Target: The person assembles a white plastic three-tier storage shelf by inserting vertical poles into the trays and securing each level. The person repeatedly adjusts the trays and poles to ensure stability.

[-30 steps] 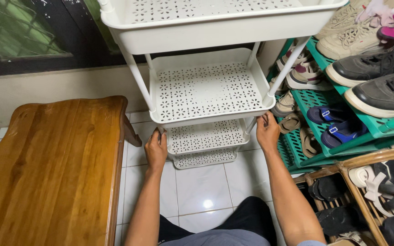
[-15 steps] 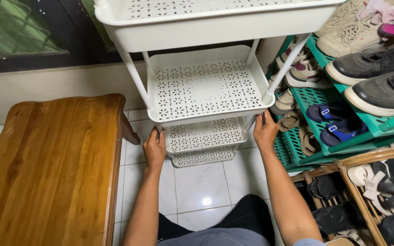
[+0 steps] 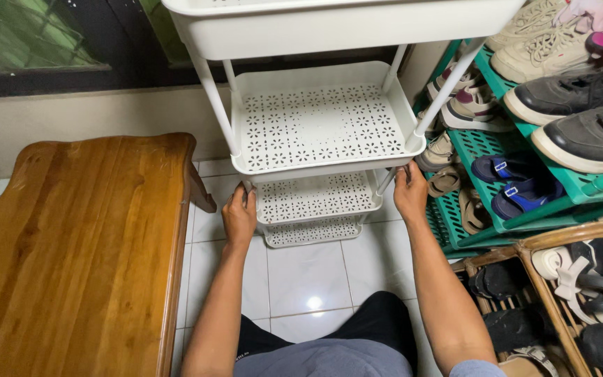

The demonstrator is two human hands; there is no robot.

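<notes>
I crouch on the white tiled floor [image 3: 315,272] with both hands on a white plastic tiered rack [image 3: 315,129], its perforated trays stacked one above another. My left hand [image 3: 240,216] is wrapped around the front-left upright post just under the second tray, at about 10 o'clock from my knees; my right hand [image 3: 410,192] is curled around the front-right post at about 1 o'clock. Both grips look closed on the posts, though the fingertips are hidden behind them. Compared with a second ago the rack sits a little higher and farther up the frame and my hands have kept their hold on the same two posts, so I judge the rack is being shifted or steadied as one piece rather than taken apart. A wooden bench [image 3: 78,244] lies at 9 o'clock, and a green shoe rack [image 3: 486,150] full of sneakers and sandals crowds in at 3 o'clock.
</notes>
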